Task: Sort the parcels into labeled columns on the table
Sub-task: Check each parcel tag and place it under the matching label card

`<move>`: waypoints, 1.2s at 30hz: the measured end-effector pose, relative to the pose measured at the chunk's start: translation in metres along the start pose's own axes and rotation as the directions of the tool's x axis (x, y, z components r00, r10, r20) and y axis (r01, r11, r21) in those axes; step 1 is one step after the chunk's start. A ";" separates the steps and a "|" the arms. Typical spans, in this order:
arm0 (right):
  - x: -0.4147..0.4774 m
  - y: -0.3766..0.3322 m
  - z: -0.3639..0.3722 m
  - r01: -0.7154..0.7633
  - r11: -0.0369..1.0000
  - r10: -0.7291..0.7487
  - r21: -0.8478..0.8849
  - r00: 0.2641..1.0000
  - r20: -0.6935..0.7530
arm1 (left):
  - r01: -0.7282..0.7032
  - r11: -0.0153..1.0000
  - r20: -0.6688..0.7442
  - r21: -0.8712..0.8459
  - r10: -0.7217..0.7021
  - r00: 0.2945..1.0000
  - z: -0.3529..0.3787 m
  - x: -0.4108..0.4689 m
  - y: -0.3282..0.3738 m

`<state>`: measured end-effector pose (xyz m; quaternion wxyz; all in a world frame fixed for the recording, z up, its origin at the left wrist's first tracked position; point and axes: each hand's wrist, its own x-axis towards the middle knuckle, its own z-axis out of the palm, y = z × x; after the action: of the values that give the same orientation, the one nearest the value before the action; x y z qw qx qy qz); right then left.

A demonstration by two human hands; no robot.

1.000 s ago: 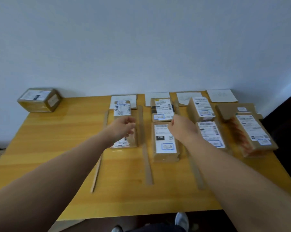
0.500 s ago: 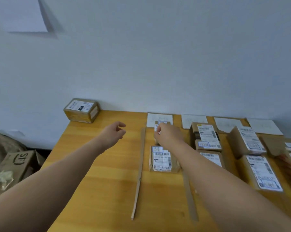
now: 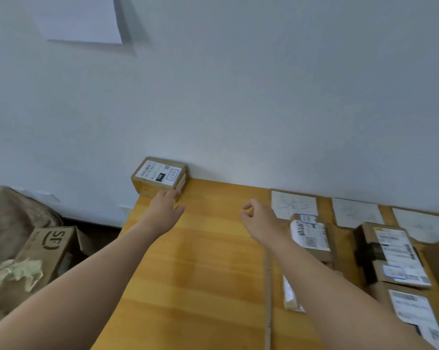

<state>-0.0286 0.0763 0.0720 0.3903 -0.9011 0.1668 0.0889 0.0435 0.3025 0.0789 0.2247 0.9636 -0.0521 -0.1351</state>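
Observation:
A brown parcel (image 3: 159,176) with a white label stands alone at the table's far left corner against the wall. My left hand (image 3: 163,207) reaches it, fingers apart and touching its front lower edge, without a grip. My right hand (image 3: 257,219) hovers over the bare wood to the right, fingers loosely curled and empty. Behind my right forearm a labelled parcel (image 3: 310,236) lies in the first column below a white paper label (image 3: 294,204). More parcels (image 3: 395,253) fill the column to its right.
Cardboard strips (image 3: 268,294) divide the wooden table (image 3: 203,274) into columns. More paper labels (image 3: 356,212) lie along the wall. Left of the table, on the floor, stands an open carton (image 3: 46,251) with crumpled paper. A white sheet (image 3: 79,18) hangs on the wall.
My view has swung left. My left hand has moved forward and left to the lone parcel. My right hand has left the first column and moved left over bare wood.

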 end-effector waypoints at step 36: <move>0.093 -0.042 0.106 -0.142 0.956 0.081 0.256 0.968 0.237 | 0.007 0.887 0.327 -0.461 0.162 0.931 0.039 0.094 -0.124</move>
<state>0.0702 0.1595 0.0009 0.5206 -0.8124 0.1832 0.1884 0.1276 0.3814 -0.0327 0.4357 0.8406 -0.0979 -0.3066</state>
